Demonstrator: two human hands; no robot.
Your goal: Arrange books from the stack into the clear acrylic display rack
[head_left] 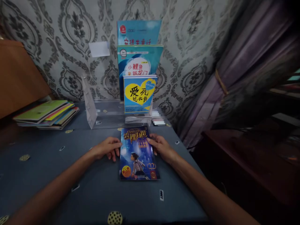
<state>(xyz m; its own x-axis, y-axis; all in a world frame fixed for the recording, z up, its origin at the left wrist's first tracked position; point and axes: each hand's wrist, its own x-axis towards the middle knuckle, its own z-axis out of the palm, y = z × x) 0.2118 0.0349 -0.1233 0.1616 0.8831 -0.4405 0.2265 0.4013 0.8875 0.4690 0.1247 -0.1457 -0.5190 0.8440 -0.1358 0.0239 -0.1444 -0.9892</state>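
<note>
A dark blue paperback book [134, 156] with gold lettering, a cartoon child and the number 22 is face up, low at the table, in front of a clear stand. My left hand [110, 147] is at its left edge, fingertips against the cover's side and the other fingers curled beside it. On the opposite edge, my right hand [162, 147] grips the book with the thumb on the cover and the fingers at the side. Behind it, the clear acrylic stand [107, 122] holds a blue book with a yellow heart [138, 93] and two taller teal books [150, 59].
To the left lies a stack of books [47, 114] beside a brown wooden panel [21, 75]. A patterned cloth covers the table [93, 193]. A tied purple curtain [215, 87] hangs right of it, near a dark red surface [246, 162]. White paper [99, 49] is on the wall.
</note>
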